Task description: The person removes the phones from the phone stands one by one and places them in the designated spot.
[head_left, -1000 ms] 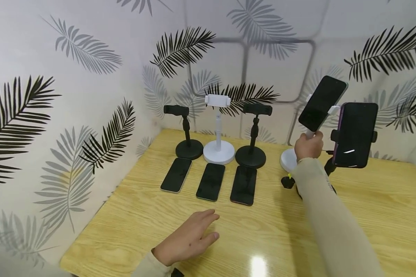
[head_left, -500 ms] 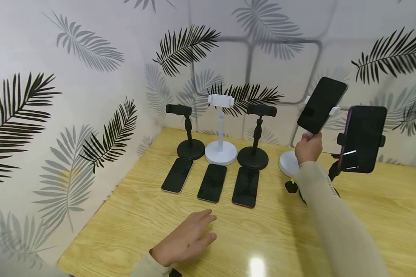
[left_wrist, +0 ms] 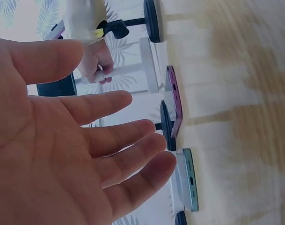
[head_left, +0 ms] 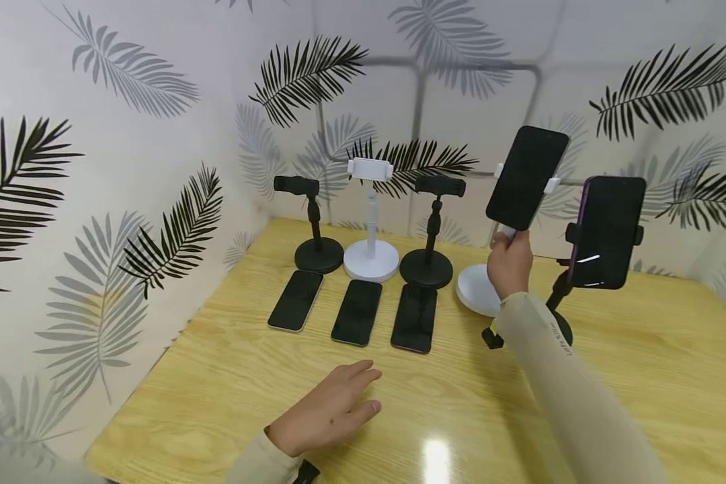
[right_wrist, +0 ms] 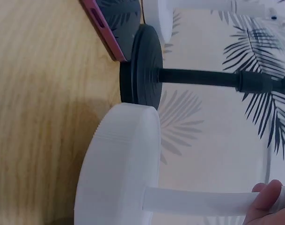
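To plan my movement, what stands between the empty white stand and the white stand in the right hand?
In the head view, one black stand, also empty, stands between the empty white stand and the held white stand.

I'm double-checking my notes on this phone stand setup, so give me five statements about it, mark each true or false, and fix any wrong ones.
1. The right hand grips a white phone stand that carries a smartphone. True.
2. The left hand is holding a smartphone. False: the left hand holds nothing.
3. Three other smartphones lie flat on the wooden table. True.
4. The rightmost black stand has no phone in it. False: that black stand holds a purple-edged smartphone.
5. All three stands without phones are black. False: the middle stand is white.
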A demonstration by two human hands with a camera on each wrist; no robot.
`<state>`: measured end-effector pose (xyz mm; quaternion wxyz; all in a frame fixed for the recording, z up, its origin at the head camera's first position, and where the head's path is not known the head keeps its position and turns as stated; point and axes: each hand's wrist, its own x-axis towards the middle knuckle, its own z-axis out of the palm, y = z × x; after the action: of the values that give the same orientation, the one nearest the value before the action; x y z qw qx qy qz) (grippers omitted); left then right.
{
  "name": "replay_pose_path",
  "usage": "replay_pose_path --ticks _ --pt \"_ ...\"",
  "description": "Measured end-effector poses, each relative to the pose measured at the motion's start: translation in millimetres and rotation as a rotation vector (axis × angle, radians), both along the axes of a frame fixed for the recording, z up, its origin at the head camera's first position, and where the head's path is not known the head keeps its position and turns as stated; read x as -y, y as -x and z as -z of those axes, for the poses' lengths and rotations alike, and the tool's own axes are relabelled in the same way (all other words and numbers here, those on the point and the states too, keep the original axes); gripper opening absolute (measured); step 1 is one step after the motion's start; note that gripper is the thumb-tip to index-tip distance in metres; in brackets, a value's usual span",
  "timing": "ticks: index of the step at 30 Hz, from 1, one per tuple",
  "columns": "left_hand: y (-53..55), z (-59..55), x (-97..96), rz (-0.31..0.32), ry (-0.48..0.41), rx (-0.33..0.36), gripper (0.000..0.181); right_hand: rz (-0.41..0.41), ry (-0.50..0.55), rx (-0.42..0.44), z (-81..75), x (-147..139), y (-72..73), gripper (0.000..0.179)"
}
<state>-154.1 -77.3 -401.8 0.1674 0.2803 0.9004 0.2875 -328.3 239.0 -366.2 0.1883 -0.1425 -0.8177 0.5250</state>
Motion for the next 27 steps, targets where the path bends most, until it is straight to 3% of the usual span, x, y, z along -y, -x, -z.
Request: replay_pose_path --ticks 6,13,19,27 --pt "-2.3 -3.7 -5.7 0.001 0.008 -0.009 0.049 -0.107 -0.06 -0.005 -0.6 9 -23.3 0.045" --pt "-5.9 1.1 -9.8 0.02 -0.002 0.019 0.049 -0.196 -0.116 -0.002 7.6 14 -43.0 0.036" --pt "-7.9 3.2 -7.4 0.011 -0.004 0.022 0.049 -0.205 -0.162 0.025 15.9 12 -50.4 0.036" --pt "-8.0 4.9 -5.5 0.009 -0.015 0.038 0.049 -0.195 -0.206 0.058 15.2 0 -57.9 0.037"
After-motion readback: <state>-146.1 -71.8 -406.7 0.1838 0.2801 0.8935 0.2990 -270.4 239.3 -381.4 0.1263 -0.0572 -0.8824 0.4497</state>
